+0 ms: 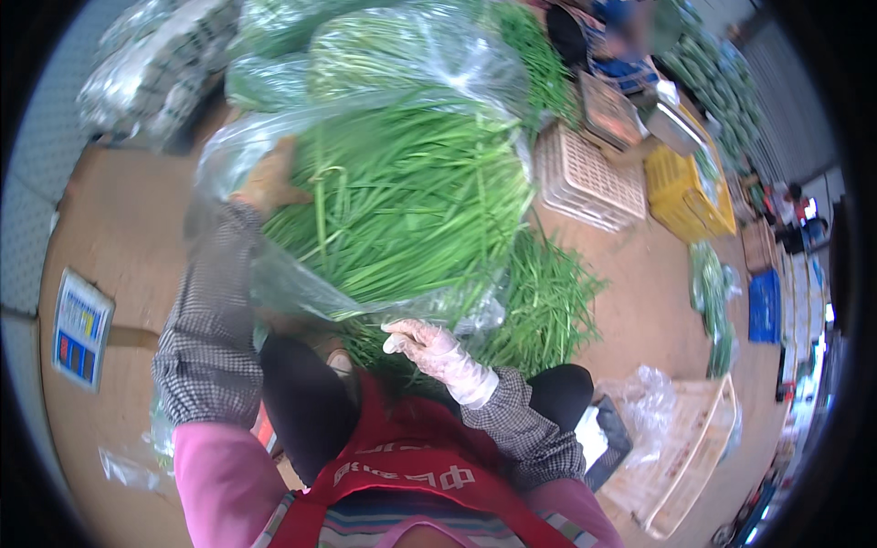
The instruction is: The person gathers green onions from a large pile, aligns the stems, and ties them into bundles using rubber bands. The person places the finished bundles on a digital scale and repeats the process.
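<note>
A clear plastic bag (301, 277) lies opened in front of me, filled with long green leaves (411, 205) that look like garlic chives. My left hand (270, 179), in a tan glove, reaches into the bag's left side. Its thumb stands apart from the fingers, against the leaf edges. My right hand (438, 353) wears a thin whitish glove. Its fingers are curled beside the bag's near edge, and whether they pinch the film is unclear. More loose greens (548, 308) are heaped right of the bag, down by my knees.
Packed bags of greens (390, 51) are stacked behind. To the right stand an upturned pale crate (589, 175), a yellow crate (678, 188) and a pale crate (668, 445) with plastic film. A scale display (82, 330) stands left. Another person (620, 34) is at the far right.
</note>
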Available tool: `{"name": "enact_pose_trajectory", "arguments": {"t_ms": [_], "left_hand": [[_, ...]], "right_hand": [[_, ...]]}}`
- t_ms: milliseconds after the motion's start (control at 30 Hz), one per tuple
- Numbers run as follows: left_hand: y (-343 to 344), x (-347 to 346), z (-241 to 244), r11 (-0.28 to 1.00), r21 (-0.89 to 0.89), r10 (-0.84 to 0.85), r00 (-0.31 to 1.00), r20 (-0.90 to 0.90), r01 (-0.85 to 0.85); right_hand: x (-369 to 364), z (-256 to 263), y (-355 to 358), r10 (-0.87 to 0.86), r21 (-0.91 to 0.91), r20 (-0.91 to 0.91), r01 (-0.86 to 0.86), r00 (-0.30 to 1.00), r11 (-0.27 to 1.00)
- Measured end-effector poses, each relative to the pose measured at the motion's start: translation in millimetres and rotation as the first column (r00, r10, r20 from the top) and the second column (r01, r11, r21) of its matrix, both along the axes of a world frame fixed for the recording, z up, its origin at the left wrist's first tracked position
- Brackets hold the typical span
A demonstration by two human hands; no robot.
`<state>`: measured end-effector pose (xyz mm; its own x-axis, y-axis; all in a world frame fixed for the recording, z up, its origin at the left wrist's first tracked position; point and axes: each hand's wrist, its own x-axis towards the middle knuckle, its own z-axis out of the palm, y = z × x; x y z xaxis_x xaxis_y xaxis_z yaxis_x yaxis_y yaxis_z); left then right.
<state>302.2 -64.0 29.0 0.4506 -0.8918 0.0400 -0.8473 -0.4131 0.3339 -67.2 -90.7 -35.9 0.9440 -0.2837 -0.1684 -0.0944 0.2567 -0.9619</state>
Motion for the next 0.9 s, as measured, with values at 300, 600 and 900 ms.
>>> {"name": "enact_pose_trajectory", "arguments": {"t_ms": [300,600,900], "left_hand": [[-8.3,-13.3,-0.2,0.996,0.078,0.036,0.999,0.038,-0.038],[10.4,10.2,-1.3,0.959,0.147,0.26,0.957,-0.131,-0.24],[22.6,-19.9,16.4,0.966,0.258,0.033,0.99,-0.135,0.003]], "right_hand": [[-36.6,68.1,-196.9,-0.625,-0.667,0.242,0.595,0.742,0.449],[-7.0,42.9,-226.9,-0.379,-0.991,0.13,0.127,0.916,-0.034],[-82.5,-32.9,-168.8,-0.521,-0.733,0.019,0.366,0.853,0.573]]}}
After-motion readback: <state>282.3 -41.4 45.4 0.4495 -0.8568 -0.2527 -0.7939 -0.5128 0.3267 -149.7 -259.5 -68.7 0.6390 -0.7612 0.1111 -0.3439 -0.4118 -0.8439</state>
